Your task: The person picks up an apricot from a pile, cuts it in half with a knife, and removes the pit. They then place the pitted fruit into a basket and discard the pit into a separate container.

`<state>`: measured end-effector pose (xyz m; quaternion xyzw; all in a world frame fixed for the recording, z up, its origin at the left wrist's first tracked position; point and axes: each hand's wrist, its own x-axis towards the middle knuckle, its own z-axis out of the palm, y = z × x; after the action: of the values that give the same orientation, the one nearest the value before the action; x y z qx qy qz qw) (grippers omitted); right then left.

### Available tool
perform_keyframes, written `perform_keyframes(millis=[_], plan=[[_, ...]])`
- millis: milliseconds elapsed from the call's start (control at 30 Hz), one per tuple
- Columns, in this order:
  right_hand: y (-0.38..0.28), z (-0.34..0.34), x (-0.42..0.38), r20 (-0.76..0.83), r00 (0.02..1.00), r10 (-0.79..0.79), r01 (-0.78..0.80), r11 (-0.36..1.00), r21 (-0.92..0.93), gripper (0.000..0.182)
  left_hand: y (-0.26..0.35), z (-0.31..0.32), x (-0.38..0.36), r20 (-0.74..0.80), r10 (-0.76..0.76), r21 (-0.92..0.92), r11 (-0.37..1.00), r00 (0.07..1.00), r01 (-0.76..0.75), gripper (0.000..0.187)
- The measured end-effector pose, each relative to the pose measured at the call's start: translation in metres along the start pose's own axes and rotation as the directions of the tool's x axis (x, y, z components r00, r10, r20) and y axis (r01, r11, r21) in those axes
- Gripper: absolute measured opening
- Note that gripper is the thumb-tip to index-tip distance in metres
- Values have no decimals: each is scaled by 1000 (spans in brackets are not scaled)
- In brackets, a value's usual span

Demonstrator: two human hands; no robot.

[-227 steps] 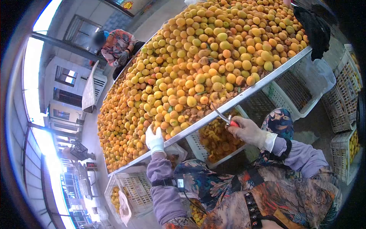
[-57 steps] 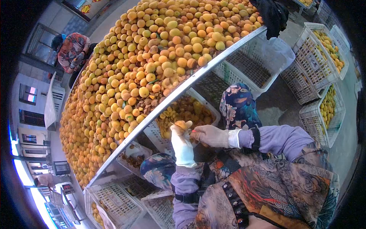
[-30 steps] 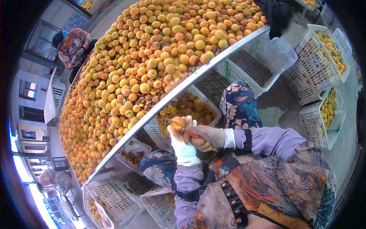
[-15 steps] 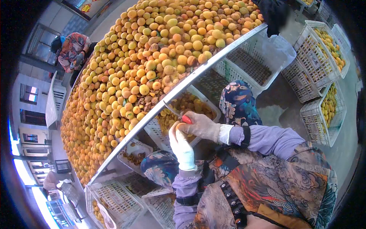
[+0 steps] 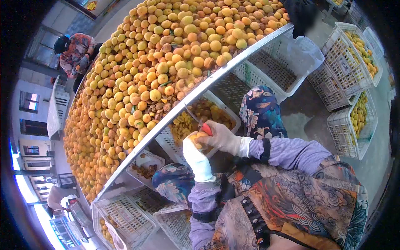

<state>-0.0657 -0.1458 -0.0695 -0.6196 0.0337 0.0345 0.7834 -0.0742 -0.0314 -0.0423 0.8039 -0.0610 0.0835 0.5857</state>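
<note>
My left hand [image 5: 196,157], in a white glove, has its fingers wrapped round an orange fruit [image 5: 197,136] above the crates. My right hand [image 5: 224,138], in a greyish glove, grips a red-handled tool [image 5: 206,129] with a thin curved metal end pointing up and left, toward the table rim [image 5: 183,101]. Both hands touch at the fruit. Beneath them, a white crate [image 5: 170,143] holds orange-yellow fruit pieces. Beyond the rim lies a large heap of apricot-like fruit [image 5: 137,79].
Crates of yellow fruit [image 5: 333,66] stand stacked at the right. A lined crate [image 5: 302,81] sits under the table edge. More crates [image 5: 129,216] are at lower left. A person [image 5: 77,52] bends over the heap's far side. A black-gloved hand [image 5: 301,16] shows at the top.
My right hand and the tool have shifted slightly right, and the tool's metal end is more upright. At the far side, the other person's head and hands have moved slightly.
</note>
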Motion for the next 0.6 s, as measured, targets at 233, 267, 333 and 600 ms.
perform_keyframes(millis=[233, 267, 333, 600], plan=[[-27, -12, 20, -68, 995, 79, -89, 984, -156, 29, -6, -4, 7, 150, -366, -580, 720, 919, 381, 50], [-30, -12, 23, -60, 995, 81, -90, 984, -155, 29, -6, -6, 6, 142, -368, -580, 721, 919, 379, 50], [-37, -12, 26, -78, 996, -37, 38, 999, 16, 23, -4, -9, 5, 235, -398, -702, 561, 887, 438, 52], [-114, -4, 15, 142, 989, 48, -102, 909, 405, 14, 8, -14, -2, 427, -393, -672, 465, 814, 577, 61]])
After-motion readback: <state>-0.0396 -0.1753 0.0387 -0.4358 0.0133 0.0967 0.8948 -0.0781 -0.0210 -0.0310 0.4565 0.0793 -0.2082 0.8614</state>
